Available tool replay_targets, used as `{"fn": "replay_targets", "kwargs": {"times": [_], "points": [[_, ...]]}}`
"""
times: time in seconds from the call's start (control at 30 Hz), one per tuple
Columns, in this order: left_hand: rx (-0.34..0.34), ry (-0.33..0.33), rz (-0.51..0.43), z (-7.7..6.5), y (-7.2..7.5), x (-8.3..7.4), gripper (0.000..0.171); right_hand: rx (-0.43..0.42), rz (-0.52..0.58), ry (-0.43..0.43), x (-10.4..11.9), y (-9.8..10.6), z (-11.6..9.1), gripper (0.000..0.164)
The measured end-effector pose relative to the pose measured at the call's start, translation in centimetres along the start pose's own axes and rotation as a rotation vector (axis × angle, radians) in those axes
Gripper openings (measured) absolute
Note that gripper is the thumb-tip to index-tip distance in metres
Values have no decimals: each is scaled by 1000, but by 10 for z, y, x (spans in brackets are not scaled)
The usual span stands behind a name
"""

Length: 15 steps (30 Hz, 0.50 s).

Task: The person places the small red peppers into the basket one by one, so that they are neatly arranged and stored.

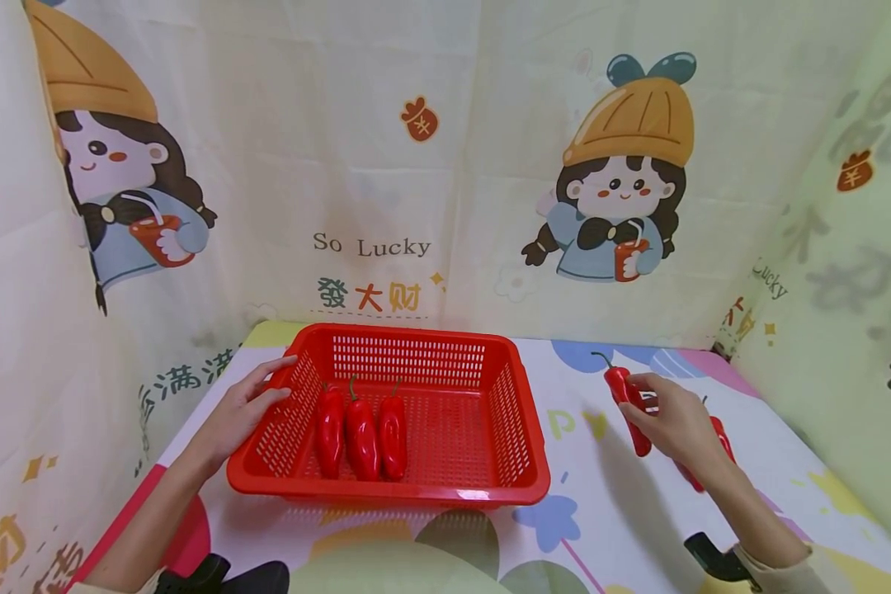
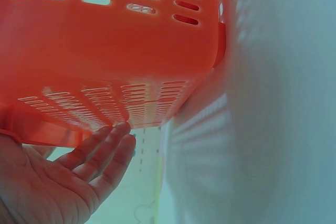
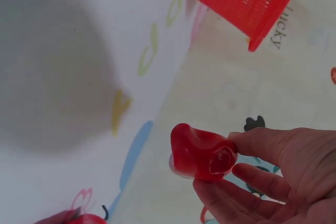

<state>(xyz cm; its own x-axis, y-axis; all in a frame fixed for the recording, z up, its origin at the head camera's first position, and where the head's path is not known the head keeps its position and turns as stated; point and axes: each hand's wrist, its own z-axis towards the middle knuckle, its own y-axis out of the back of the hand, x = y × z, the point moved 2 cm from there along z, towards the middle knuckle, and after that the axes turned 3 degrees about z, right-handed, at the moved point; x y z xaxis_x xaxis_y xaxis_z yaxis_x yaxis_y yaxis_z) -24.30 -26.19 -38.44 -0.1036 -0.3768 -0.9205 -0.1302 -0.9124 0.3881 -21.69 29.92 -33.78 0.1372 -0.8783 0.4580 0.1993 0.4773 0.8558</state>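
Observation:
A glossy red chili pepper [image 1: 629, 412] with a green stem is pinched between the thumb and fingers of my right hand [image 1: 671, 417], above the table at the right. In the right wrist view, the same pepper [image 3: 199, 153] shows close up, end on. My left hand [image 1: 241, 412] rests at the left rim of a red plastic basket [image 1: 401, 493]. Seen from the left wrist, its fingers [image 2: 113, 163] are fairly straight against the basket's outer wall [image 2: 115, 51]. Three red peppers [image 1: 362, 437] lie side by side in the basket's left half.
More red peppers [image 1: 722, 437] lie on the table at the right, partly hidden by my right hand and forearm. A patterned cloth [image 1: 475, 206] hangs behind and at both sides of the table. The tabletop [image 1: 601, 511] carries printed coloured shapes.

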Motion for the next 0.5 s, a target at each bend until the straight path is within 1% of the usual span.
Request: {"fn": "replay_targets", "kwargs": {"times": [0.23, 0.5], "points": [[0, -4, -11, -1, -1, 0, 62, -21, 38, 32, 14, 3, -2, 52], [3, -3, -7, 0, 0, 1, 61, -25, 86, 20, 31, 7, -2, 52]]}}
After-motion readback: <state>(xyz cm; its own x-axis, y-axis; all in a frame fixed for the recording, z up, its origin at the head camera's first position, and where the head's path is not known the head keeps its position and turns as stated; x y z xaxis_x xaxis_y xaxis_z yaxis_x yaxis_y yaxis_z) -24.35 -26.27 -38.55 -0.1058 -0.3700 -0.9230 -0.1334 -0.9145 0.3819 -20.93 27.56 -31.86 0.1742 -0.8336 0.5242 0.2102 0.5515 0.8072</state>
